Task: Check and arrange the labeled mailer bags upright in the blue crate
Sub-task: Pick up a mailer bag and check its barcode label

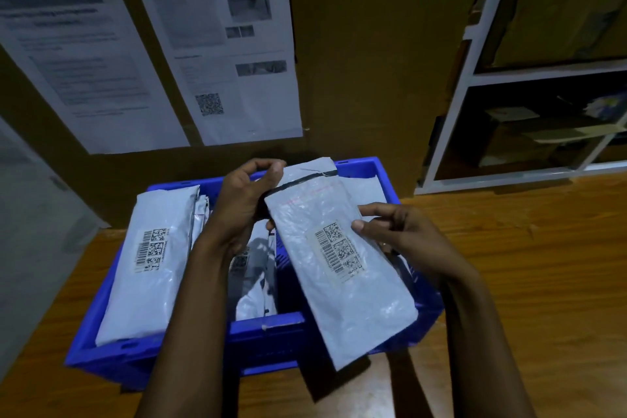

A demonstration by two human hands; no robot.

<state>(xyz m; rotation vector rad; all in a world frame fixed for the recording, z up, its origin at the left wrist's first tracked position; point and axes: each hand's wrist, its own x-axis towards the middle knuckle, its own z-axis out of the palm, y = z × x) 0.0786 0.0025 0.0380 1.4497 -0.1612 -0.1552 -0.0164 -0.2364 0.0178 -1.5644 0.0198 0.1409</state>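
Note:
A blue crate (268,326) sits on the wooden table in front of me. I hold a grey mailer bag (339,288) above its right half, label side up, with a barcode label (339,249) near its middle. My left hand (244,204) grips the bag's top left edge by the folded flap. My right hand (403,234) holds its right edge, thumb on the label's corner. Another labeled mailer bag (152,258) stands leaning at the crate's left side. More bags (254,288) lie lower in the crate's middle, partly hidden by my left arm.
The wooden table (526,265) spreads to the right of the crate. Cardboard panels with printed sheets (217,44) stand right behind it. A white shelf unit (529,119) with boxes is at the back right. A grey surface (34,214) borders the left.

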